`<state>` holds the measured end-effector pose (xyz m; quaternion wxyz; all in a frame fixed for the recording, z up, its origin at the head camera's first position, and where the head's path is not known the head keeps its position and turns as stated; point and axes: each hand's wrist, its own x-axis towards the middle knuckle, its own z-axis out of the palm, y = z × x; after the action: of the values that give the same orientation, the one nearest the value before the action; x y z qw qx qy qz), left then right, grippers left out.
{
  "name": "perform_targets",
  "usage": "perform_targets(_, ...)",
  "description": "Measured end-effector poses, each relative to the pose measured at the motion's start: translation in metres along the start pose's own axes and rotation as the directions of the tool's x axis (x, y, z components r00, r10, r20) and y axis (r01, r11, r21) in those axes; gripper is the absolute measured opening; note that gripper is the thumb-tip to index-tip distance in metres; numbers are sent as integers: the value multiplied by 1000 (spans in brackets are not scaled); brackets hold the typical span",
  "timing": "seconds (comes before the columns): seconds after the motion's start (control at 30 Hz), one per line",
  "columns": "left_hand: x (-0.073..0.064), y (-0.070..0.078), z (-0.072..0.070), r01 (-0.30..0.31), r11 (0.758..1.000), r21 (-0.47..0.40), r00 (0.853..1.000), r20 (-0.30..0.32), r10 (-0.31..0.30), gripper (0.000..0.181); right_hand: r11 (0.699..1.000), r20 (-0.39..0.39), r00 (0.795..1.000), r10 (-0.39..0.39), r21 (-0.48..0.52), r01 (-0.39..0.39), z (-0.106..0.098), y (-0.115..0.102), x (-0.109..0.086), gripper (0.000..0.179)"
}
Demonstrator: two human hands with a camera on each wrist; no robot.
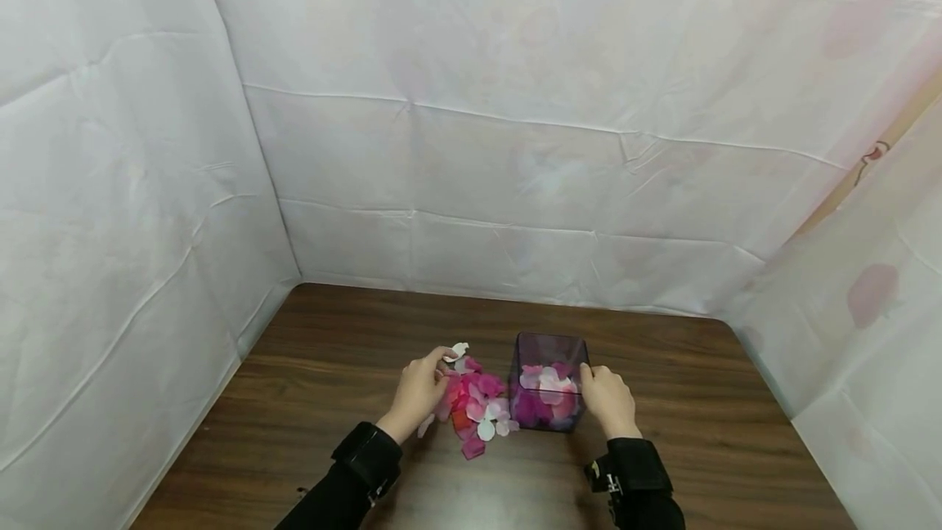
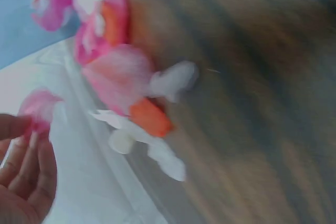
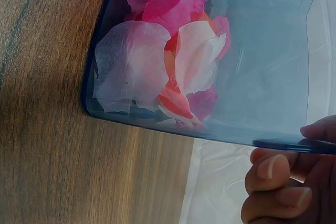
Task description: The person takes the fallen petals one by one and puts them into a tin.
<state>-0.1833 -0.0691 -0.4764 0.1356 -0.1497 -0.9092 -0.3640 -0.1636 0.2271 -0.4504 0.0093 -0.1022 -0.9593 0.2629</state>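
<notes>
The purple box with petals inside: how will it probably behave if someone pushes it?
The box is probably stiff: it looks straight-sided. It is likely light for its size, looking thin-walled with thin petals inside. It would probably slide rather than roll, being squarish.

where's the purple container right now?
In the head view, the translucent purple container sits on the wood-grain table, just right of the petal pile, its right side held by the right hand.
</notes>
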Motion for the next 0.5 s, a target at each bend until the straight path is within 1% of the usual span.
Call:
perform_targets(0.03,2,3,0,0,1000,-25,1000,12,0,31,1000,0,1000,2,1,-2,0,0,0,50)
perform_targets(0.13,9,13,1,-40,994,-105,999,24,43,33,1000,0,1000,5,3,-5,0,0,0,51)
perform_targets(0.27,19,27,5,-119,979,-168,993,-2,120,30,1000,0,1000,9,9,-9,0,0,0,51)
perform_targets(0.43,34,56,9,-169,954,-247,985,-9,172,27,1000,-7,1000,9,9,-9,0,0,1,51)
perform_targets(0.5,41,69,12,-182,944,-276,982,4,190,27,1000,-9,1000,2,12,-2,1,0,1,50)
